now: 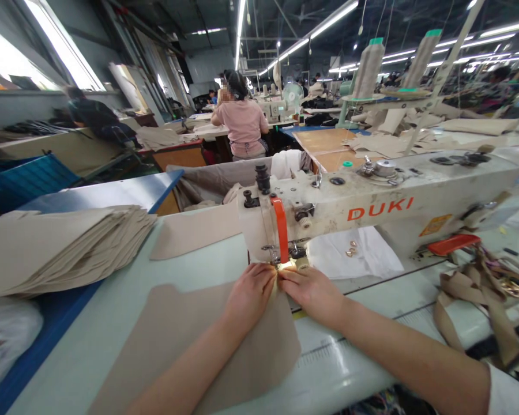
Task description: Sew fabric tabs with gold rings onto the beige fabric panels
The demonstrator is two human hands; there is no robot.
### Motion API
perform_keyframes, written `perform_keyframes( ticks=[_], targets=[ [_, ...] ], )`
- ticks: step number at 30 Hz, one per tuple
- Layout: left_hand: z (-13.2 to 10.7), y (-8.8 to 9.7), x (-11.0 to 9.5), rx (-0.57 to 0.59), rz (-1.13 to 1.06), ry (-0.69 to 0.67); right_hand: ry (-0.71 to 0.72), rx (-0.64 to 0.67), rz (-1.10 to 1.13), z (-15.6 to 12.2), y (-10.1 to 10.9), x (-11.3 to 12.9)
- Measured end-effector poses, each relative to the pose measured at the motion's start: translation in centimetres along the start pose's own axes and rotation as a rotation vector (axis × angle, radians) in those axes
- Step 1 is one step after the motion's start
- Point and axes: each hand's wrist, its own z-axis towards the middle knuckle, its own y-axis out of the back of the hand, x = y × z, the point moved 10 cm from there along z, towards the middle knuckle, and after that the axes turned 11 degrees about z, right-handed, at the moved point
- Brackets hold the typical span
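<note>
Beige fabric panel (181, 328) lies flat on the pale green tabletop (127, 300), its far right corner reaching up to the needle area of the sewing machine (328, 202), and both hands are right there at it! Left hand (253, 294) sits on the panel, fingers pressed together and bent toward the lit spot; right hand (313, 288) comes in from the other side, fingers close together, tips almost meeting the left's. Whether they pinch the cloth, I can't tell. Just above them, an orange-red strip (279, 230) curves down the machine's head, with DUKI lettered along the arm. Under that arm, white cloth (376, 262) carries small gold-coloured pieces (351, 249). Out to the right, beige straps (456, 288) lie tangled; over on the left, a thick stack of beige panels (69, 248). Beyond the machine, two thread cones (367, 69) stand tall, and a person in pink (244, 127) sits facing away.
</note>
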Motion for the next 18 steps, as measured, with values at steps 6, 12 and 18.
perform_keyframes(
  ticks=[6, 12, 18],
  targets=[
    [-0.4, 0.6, -1.0, 0.011, 0.094, -0.049, 0.113, -0.056, 0.011, -0.8, 0.6, 1.6],
    [-0.8, 0.7, -1.4, 0.001, 0.191, -0.089, 0.123, -0.002, -0.07, -0.9, -0.1, 2.1],
    [-1.0, 0.8, -1.7, -0.012, 0.239, -0.133, 0.133, -0.028, -0.115, -1.4, -0.1, 2.5]
  ],
)
